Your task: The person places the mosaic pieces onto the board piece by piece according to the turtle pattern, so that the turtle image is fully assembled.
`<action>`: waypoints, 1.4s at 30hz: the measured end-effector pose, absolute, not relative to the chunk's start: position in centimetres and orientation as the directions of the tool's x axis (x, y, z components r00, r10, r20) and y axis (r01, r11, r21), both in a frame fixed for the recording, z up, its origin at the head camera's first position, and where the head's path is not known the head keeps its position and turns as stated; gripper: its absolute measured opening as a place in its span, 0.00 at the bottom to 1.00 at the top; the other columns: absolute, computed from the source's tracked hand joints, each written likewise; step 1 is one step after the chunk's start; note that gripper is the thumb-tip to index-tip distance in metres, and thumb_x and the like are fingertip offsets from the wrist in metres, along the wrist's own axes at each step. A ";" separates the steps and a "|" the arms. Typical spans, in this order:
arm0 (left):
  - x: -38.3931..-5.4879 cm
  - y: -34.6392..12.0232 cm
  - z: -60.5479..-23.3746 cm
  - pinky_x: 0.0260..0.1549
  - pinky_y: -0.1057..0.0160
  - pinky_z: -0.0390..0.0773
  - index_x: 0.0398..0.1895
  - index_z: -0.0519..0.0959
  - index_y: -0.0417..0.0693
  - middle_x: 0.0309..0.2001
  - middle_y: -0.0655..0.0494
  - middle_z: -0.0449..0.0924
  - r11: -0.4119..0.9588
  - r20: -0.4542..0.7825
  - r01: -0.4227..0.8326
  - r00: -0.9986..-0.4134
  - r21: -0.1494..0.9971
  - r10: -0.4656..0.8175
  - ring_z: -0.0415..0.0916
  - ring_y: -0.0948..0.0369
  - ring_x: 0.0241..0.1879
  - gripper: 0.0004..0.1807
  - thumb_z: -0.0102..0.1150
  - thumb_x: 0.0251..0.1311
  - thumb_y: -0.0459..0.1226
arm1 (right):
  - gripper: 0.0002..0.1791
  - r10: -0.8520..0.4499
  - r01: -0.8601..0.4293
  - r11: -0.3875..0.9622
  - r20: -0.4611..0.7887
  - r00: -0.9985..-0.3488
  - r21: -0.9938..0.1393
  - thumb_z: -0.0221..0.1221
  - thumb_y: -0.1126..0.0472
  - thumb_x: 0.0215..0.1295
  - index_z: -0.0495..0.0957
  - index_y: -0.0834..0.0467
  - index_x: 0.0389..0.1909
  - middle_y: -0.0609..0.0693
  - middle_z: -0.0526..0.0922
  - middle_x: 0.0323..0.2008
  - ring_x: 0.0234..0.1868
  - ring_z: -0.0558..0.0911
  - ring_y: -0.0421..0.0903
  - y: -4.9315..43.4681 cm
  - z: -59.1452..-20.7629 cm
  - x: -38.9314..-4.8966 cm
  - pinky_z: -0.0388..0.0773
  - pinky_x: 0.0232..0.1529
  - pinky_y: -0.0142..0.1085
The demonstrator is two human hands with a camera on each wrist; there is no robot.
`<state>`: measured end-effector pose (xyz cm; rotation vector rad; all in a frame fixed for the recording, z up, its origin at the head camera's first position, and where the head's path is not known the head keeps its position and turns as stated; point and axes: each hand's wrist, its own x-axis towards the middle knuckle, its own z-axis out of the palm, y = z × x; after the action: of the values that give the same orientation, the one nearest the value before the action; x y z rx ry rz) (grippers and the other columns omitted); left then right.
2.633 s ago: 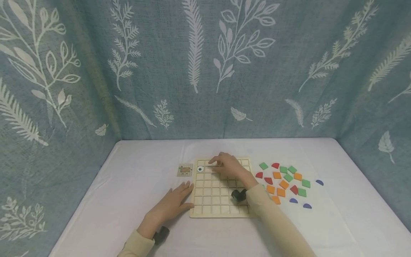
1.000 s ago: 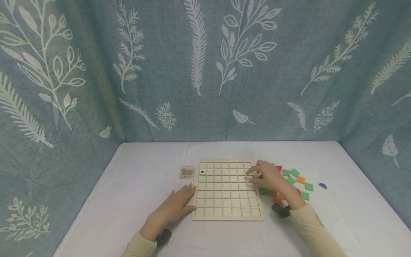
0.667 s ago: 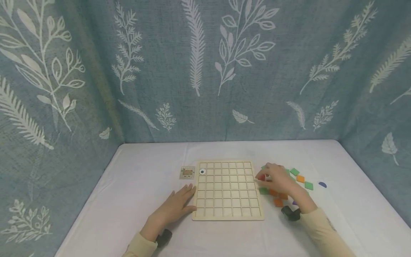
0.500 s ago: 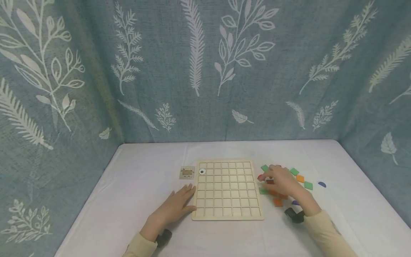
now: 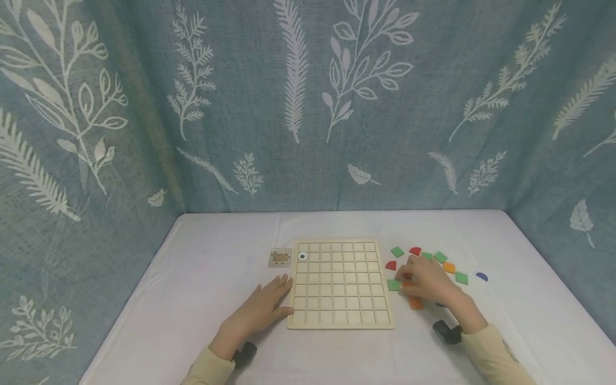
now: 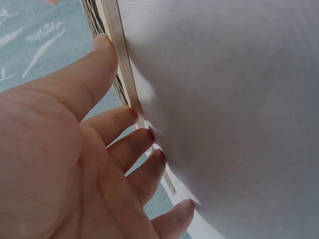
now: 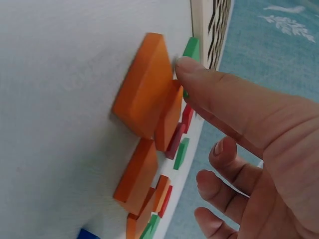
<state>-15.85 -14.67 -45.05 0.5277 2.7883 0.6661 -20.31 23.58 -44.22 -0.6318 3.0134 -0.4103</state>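
Observation:
My left hand (image 5: 263, 307) lies at the left edge of the wooden grid board (image 5: 340, 326). In the left wrist view, its thumb and fingers (image 6: 102, 59) are extended along the board's side. My right hand (image 5: 430, 280) is over the loose tiles right of the board, thumb and forefinger apart. In the right wrist view, the thumb (image 7: 192, 67) is close to an orange square tile (image 7: 144, 84) and a green tile (image 7: 192, 49); no tile shows in its fingers. A white round tile with a dark dot (image 5: 302, 256) sits in a cell at the board's upper left.
A small picture card (image 5: 280, 258) lies left of the board. Red quarter-round tiles (image 5: 391, 265), green squares (image 5: 461, 278), orange squares (image 5: 449, 267) and a blue half-round tile (image 5: 482, 276) are scattered on the right of the white-covered table (image 5: 216, 251).
My right hand has gone from above the board's upper part rightward to the tiles, then a little nearer to me, past the red tiles to the orange ones. My left hand stays at the board's edge.

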 end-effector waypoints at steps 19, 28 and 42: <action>-16.0 -14.7 -45.2 0.67 0.39 0.47 0.68 0.60 0.43 0.70 0.46 0.55 0.833 -0.140 0.279 -0.912 0.477 0.385 0.49 0.48 0.70 0.36 0.53 0.59 0.50 | 0.09 -0.396 -0.400 0.874 0.072 -0.915 -0.275 0.70 0.56 0.48 0.82 0.50 0.30 0.40 0.74 0.28 0.31 0.70 0.39 23.7 -44.2 -20.3 0.66 0.34 0.35; -16.1 -14.8 -45.3 0.67 0.39 0.47 0.68 0.60 0.43 0.70 0.46 0.55 0.832 -0.144 0.278 -0.911 0.481 0.387 0.49 0.48 0.70 0.37 0.53 0.59 0.51 | 0.08 -0.437 -0.462 0.828 0.151 -0.887 -0.316 0.68 0.57 0.51 0.82 0.51 0.33 0.44 0.71 0.25 0.23 0.65 0.36 22.4 -43.8 -21.1 0.64 0.23 0.26; -15.9 -14.8 -45.0 0.66 0.39 0.47 0.68 0.60 0.43 0.70 0.46 0.55 0.828 -0.135 0.278 -0.913 0.486 0.386 0.49 0.48 0.70 0.37 0.53 0.59 0.51 | 0.11 -0.471 -0.505 0.803 0.183 -0.863 -0.317 0.70 0.55 0.48 0.82 0.53 0.32 0.44 0.73 0.26 0.27 0.68 0.38 17.2 -44.0 -22.4 0.66 0.29 0.30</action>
<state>-15.86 -14.77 -44.95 0.5126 2.7826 0.6892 -22.36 17.15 -44.00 -0.8330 3.0729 -0.5826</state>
